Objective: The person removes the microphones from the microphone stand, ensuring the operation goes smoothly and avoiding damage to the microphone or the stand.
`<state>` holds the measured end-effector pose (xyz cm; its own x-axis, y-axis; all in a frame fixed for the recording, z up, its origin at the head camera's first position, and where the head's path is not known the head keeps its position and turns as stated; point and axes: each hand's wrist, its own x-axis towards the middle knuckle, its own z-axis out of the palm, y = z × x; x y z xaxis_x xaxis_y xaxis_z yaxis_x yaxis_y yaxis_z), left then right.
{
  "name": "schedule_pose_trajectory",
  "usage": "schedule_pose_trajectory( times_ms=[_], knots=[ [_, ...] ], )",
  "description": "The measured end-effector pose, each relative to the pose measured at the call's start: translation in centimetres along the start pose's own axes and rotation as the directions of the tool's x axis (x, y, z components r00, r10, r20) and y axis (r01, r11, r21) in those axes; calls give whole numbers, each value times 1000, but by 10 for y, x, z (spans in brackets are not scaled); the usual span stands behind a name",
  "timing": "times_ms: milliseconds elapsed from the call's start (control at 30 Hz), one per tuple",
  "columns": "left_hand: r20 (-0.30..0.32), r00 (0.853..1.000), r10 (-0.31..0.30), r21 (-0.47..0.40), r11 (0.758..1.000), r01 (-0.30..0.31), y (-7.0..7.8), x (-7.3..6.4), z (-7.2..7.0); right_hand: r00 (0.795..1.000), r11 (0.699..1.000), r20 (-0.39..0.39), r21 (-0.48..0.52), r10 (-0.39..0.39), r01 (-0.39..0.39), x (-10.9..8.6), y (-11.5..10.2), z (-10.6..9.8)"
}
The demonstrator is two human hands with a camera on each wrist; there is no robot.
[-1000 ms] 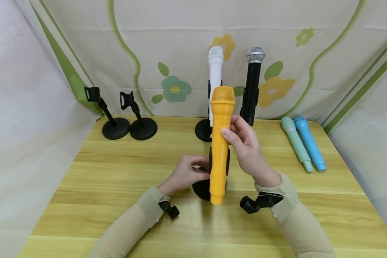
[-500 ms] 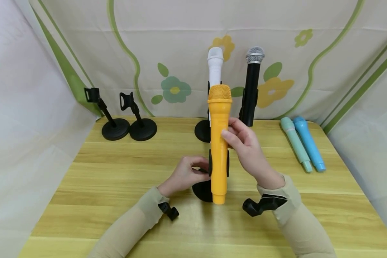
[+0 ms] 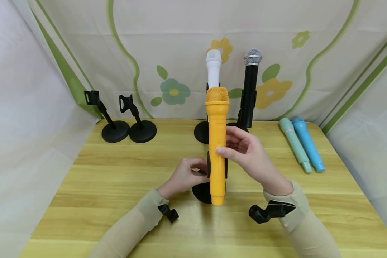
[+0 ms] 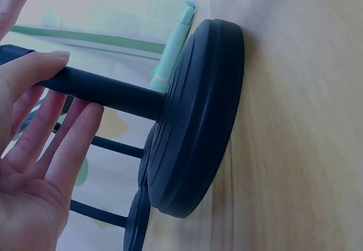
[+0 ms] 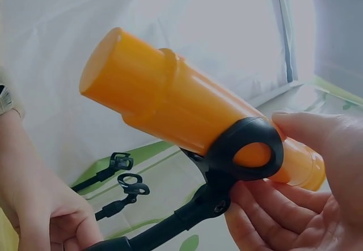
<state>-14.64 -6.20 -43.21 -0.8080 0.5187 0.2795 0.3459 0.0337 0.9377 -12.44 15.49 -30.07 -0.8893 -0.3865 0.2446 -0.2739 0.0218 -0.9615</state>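
A yellow microphone (image 3: 217, 122) sits in the black clip (image 5: 218, 157) of a desk stand, its mesh head up and its narrow end toward me. My right hand (image 3: 258, 159) holds the microphone's middle, thumb on the front and fingers behind, just above the clip. In the left wrist view, my left hand (image 4: 42, 120) grips the stand's black pole (image 4: 113, 93) between thumb and fingertips. The stand's round base (image 4: 198, 120) rests on the table. Behind the yellow one, a white microphone (image 3: 214, 70) and a black microphone with a silver head (image 3: 250, 89) stand in black stands.
Two black stands (image 3: 115, 131) with bare clips stand at the table's back left. A mint green microphone (image 3: 295, 145) and a blue microphone (image 3: 309, 145) lie side by side at the right. A patterned cloth (image 3: 174, 43) hangs behind the wooden table (image 3: 116, 186).
My right hand has slid down the yellow microphone toward the clip. The microphone has turned slightly, its head shifting left. My left hand stays on the pole.
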Motion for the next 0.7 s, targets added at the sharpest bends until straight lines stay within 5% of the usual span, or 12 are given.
schedule_pose_trajectory(
  times_ms=[233,433,700],
  knots=[
    [-4,1000,-9,13,1000,10,24,-4,2,1000,1000,-2,-23,1,-1,-1,-2,3],
    [-5,1000,-21,15,1000,21,1,-4,3,998,997,-19,-52,-52,51,-2,-2,5],
    [4,1000,-1,1,1000,1,0,-4,2,989,988,-18,-59,-147,146,0,1,6]
  ],
)
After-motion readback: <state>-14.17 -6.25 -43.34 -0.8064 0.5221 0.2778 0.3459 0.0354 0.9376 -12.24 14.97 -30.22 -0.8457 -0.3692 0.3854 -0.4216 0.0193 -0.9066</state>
